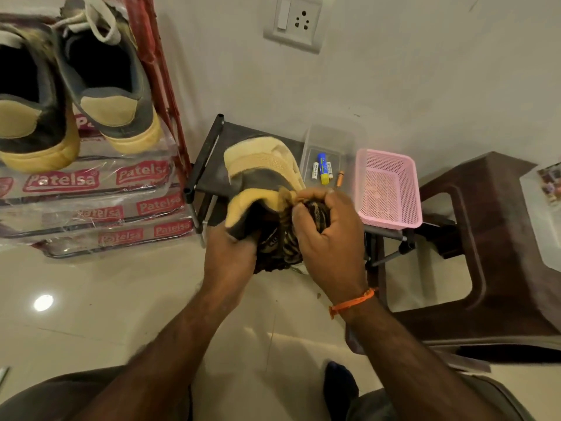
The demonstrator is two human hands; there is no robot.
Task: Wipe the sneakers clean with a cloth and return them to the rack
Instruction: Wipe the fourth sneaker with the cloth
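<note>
holding sneaker [261,180] above floor, left hand [232,253] closed around heel end. right hand [329,238] fisted on striped cloth [282,244], pressed against shoe. risk: one-handed hold slips under hard rubbing, shoe drops onto small black stand [209,165]; other pair [69,95] on rack [158,71], well apart.

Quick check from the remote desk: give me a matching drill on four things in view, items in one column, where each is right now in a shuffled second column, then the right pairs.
Items
1. striped cloth
2. sneaker being wiped
3. pink basket
4. batteries

Places
A. in the clear plastic box
B. bunched in the right hand
C. gripped by the left hand
D. on the low black stand, right of the clear box

Pairs: 1-B, 2-C, 3-D, 4-A
</note>
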